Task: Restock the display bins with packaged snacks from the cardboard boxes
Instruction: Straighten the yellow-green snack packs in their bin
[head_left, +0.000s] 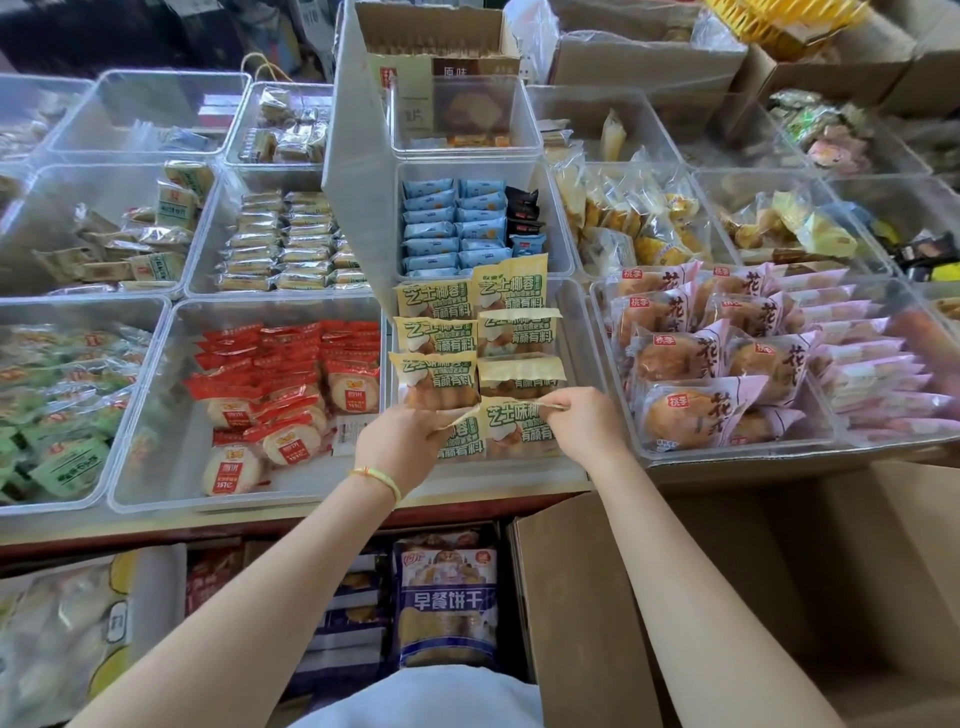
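Two hands are working at the front of the middle bin (576, 322), where yellow-and-green packs (435, 332) are standing in two overlapping rows. Left hand (397, 447) is gripping the lower edge of the near-left pack (460, 434), fingers curled under it. Right hand (584, 421) is pinching the crimped top seam of the near-right pack (514, 423) between thumb and fingertips. Both packs are sitting inside the bin, touching the row behind. An open box (597, 597) is standing just below the counter edge at the right; its contents are hidden from here.

Risks noted: the rows are leaning on one another, so a push on the front pair is likely to tip the packs behind or slide them flat. A pull on the thin seam alone may let the pack twist or slip. The front pair is lying near the bin's front wall, and a nudge forward could send one over the rim toward the stock below.
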